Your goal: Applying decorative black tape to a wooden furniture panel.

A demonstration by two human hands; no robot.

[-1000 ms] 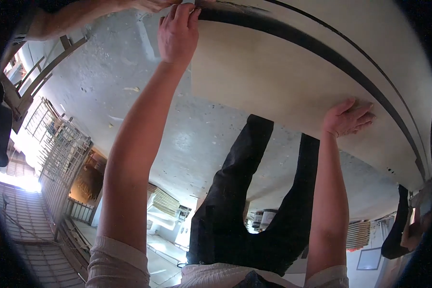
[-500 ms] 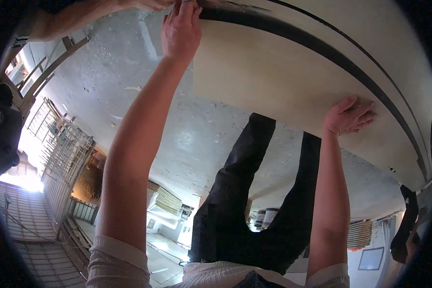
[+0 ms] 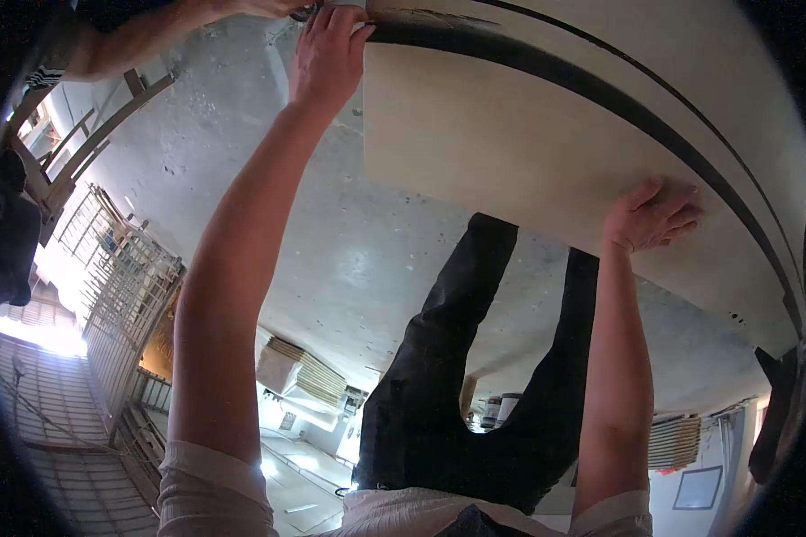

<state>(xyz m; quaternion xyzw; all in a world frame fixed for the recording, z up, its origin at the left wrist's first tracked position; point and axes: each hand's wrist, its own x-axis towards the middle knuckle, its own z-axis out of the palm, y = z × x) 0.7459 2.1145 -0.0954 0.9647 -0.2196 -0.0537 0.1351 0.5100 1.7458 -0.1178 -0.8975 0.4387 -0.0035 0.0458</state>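
Head view: a beige board (image 3: 493, 125) spans the upper right, its left edge and near edge overhanging the floor (image 3: 349, 259). A black strip (image 3: 591, 85) crosses it lengthwise. At the strip's left end, the left hand (image 3: 329, 54) curls its fingers; whether they pinch it, I cannot tell. The right hand (image 3: 654, 217) lies flat, fingers spread, holding nothing, with a wide stretch of board between both hands. Another person's hand (image 3: 273, 7) crowds the left one; legs (image 3: 434, 322) stand below the near edge; a rack (image 3: 139, 273) is well apart, left.
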